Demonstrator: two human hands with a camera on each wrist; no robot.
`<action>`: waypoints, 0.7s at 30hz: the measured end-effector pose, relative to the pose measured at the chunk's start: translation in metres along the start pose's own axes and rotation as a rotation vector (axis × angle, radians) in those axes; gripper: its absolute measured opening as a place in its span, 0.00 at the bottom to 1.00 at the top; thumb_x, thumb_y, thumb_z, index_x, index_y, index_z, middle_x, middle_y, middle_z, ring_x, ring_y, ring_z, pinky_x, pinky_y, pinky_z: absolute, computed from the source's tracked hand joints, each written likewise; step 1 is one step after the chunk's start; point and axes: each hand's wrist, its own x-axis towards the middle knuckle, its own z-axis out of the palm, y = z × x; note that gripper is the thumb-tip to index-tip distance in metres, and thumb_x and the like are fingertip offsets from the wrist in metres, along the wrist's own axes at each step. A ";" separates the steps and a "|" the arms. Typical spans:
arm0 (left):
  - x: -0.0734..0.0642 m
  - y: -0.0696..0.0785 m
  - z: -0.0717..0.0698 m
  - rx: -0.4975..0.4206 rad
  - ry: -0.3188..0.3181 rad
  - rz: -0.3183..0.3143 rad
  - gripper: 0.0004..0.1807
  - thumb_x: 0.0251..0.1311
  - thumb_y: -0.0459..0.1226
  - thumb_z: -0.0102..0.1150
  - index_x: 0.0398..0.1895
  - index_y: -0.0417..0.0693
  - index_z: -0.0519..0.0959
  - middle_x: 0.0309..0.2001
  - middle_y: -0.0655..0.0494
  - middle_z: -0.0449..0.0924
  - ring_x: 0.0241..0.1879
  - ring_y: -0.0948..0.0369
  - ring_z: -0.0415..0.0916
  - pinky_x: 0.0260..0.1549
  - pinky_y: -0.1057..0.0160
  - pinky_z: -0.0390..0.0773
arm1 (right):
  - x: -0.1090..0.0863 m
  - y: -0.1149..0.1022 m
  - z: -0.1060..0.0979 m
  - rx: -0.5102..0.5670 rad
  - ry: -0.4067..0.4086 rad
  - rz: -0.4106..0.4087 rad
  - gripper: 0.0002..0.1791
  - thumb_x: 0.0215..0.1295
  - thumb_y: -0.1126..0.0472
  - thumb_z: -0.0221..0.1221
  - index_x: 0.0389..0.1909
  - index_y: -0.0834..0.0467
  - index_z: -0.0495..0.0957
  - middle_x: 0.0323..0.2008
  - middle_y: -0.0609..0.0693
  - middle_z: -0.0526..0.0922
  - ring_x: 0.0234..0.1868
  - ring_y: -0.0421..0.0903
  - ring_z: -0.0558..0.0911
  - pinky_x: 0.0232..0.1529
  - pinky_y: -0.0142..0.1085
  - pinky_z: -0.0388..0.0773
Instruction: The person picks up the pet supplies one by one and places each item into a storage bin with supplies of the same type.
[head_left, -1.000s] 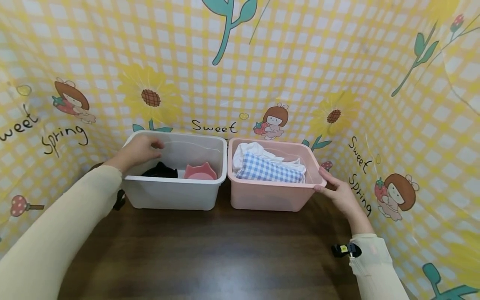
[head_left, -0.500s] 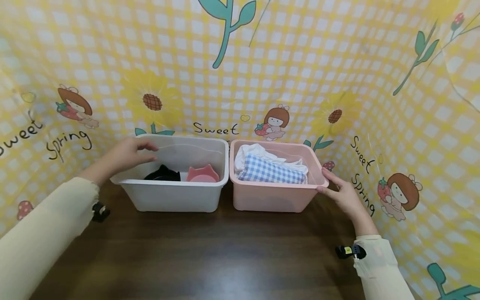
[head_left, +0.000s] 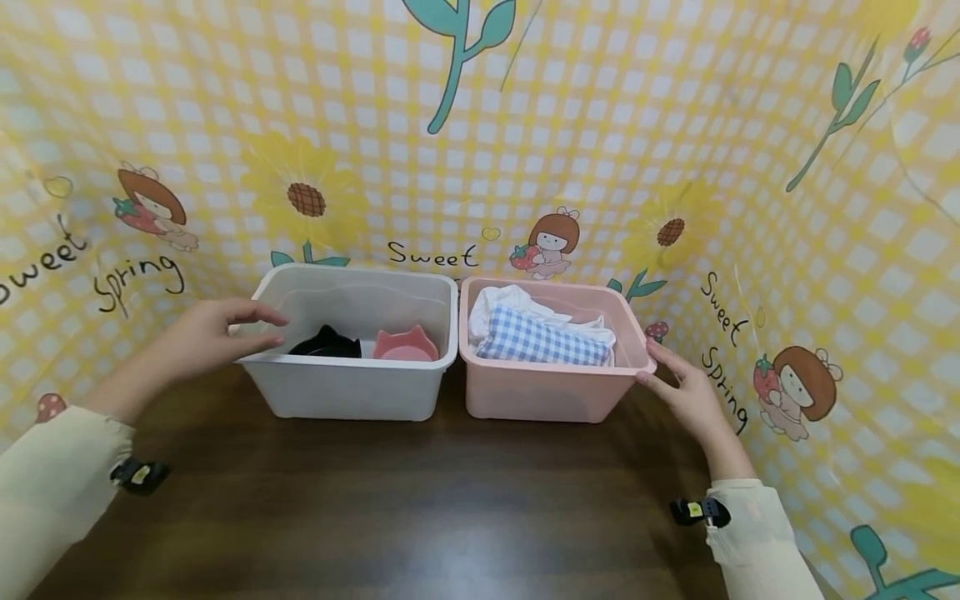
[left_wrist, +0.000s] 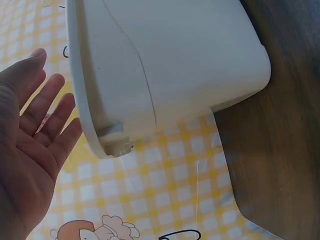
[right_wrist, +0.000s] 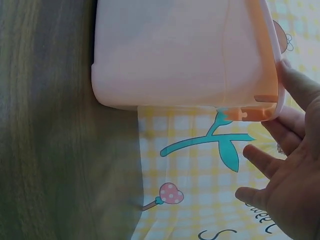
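Note:
A light grey plastic bin (head_left: 345,392) stands on the left, holding a black cat-eared bowl (head_left: 326,343) and a pink cat-eared bowl (head_left: 405,344). Just outside its left rim is my left hand (head_left: 198,337), fingers spread with nothing between them. The left wrist view shows this hand's fingertips (left_wrist: 72,125) right beside the rim. To the right stands a pink plastic bin (head_left: 540,396) with a blue-and-white checked cloth (head_left: 543,337) and a white cloth (head_left: 506,300) inside. My right hand (head_left: 686,404) holds its front right rim corner between thumb and index finger, the other fingers spread.
Both bins sit side by side on a dark wooden table (head_left: 405,500), with a narrow gap between them. A yellow checked, printed sheet (head_left: 375,167) rises close behind the bins and at both sides.
My left hand has come out from over the inside of the grey bin, moving left and toward me. My right hand stays at the pink bin's corner.

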 end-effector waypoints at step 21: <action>-0.058 0.013 0.003 0.011 0.250 0.236 0.20 0.50 0.28 0.78 0.45 0.57 0.89 0.40 0.61 0.87 0.40 0.80 0.73 0.40 0.81 0.67 | -0.027 -0.005 0.000 -0.143 0.207 -0.056 0.27 0.74 0.49 0.61 0.68 0.58 0.76 0.67 0.62 0.77 0.69 0.66 0.72 0.64 0.64 0.69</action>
